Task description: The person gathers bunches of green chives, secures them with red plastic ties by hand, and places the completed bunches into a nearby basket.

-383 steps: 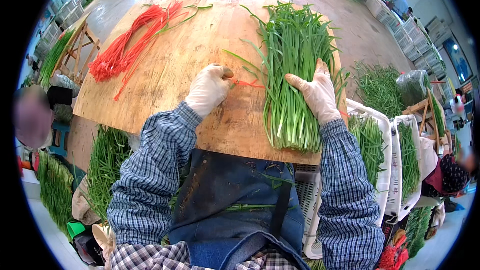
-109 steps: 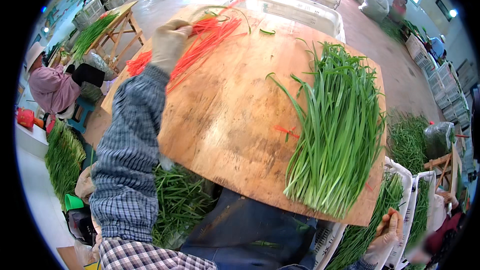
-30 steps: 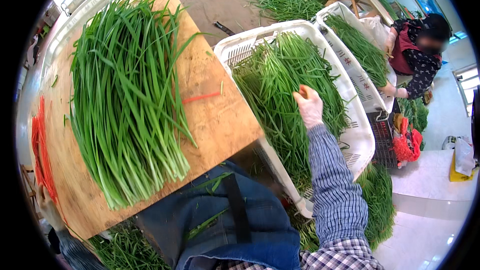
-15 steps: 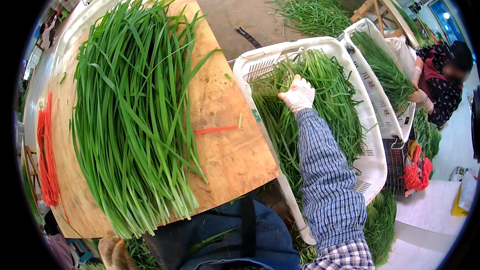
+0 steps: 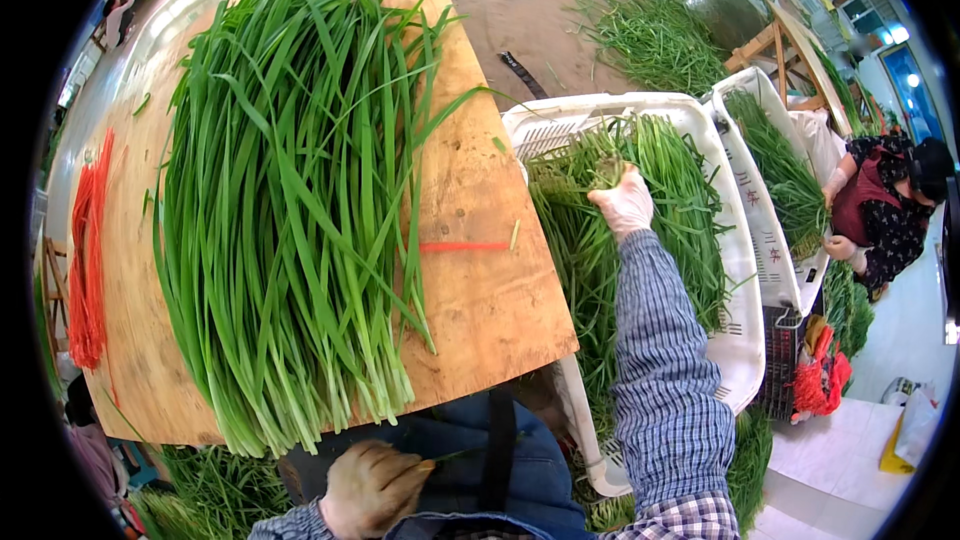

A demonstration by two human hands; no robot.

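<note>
My right hand (image 5: 624, 204), in a pale glove, reaches into a white plastic crate (image 5: 748, 340) and closes round a bunch of garlic chives (image 5: 603, 172) near its pale ends. More chives lie loosely under and beside that hand. My left hand (image 5: 376, 486), in a brownish, stained glove, is low in front of my dark blue apron (image 5: 535, 470). Its fingers are curled; whatever they may hold is hidden. A broad pile of long green chives (image 5: 290, 210) lies on the wooden board (image 5: 510, 310), pale ends toward me.
Red ties (image 5: 88, 260) lie at the board's left, and one red strip (image 5: 462, 247) right of the pile. A second white crate (image 5: 775, 240) adjoins mine, with a co-worker (image 5: 880, 190) reaching into it. Loose greens (image 5: 655, 35) cover part of the floor.
My left hand has risen into fuller view and moved right, in front of the apron. My right hand stays in the crate, now gripping a bunch. The whole view has shifted slightly.
</note>
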